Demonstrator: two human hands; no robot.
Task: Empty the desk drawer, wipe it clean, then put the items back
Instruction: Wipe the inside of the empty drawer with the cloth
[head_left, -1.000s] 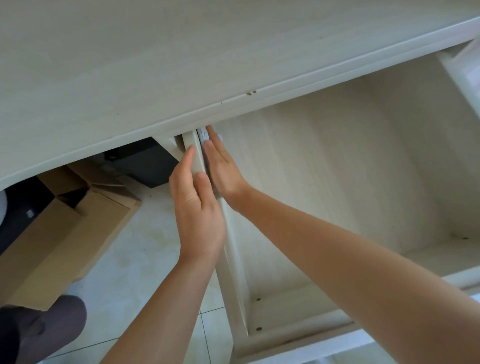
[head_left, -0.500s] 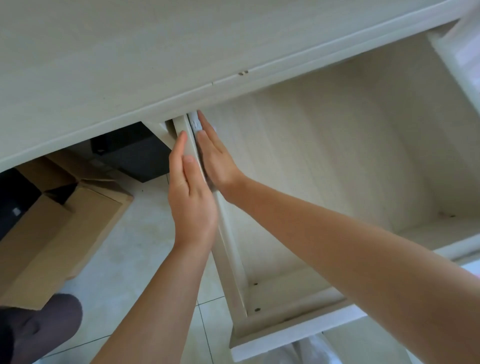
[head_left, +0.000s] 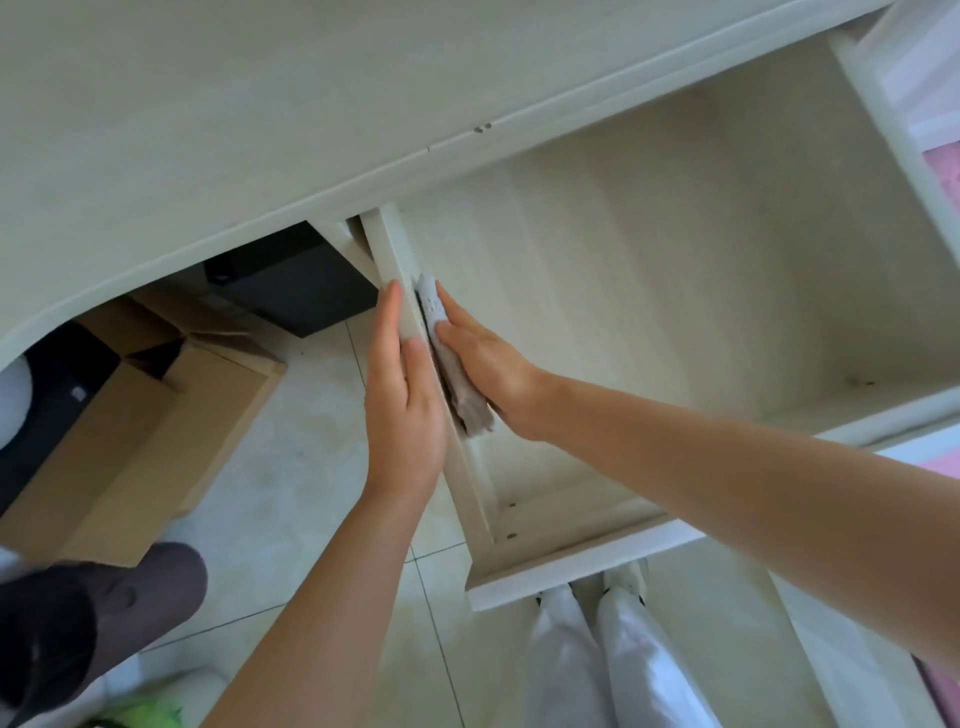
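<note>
Beside desk (head_left: 260, 104), cardboard box (head_left: 156, 426) flanks open drawer (head_left: 675, 312).

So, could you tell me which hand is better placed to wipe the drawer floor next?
The right hand: it already presses the cloth inside the drawer, while the left hand rests outside on the side wall.

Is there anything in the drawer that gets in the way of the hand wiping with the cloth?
Nothing visible does. The drawer looks empty inside, and the right hand already presses the cloth flat against the inside of the drawer's left wall. The left hand rests on the outside of that wall, so it does not block the wiping.
</note>
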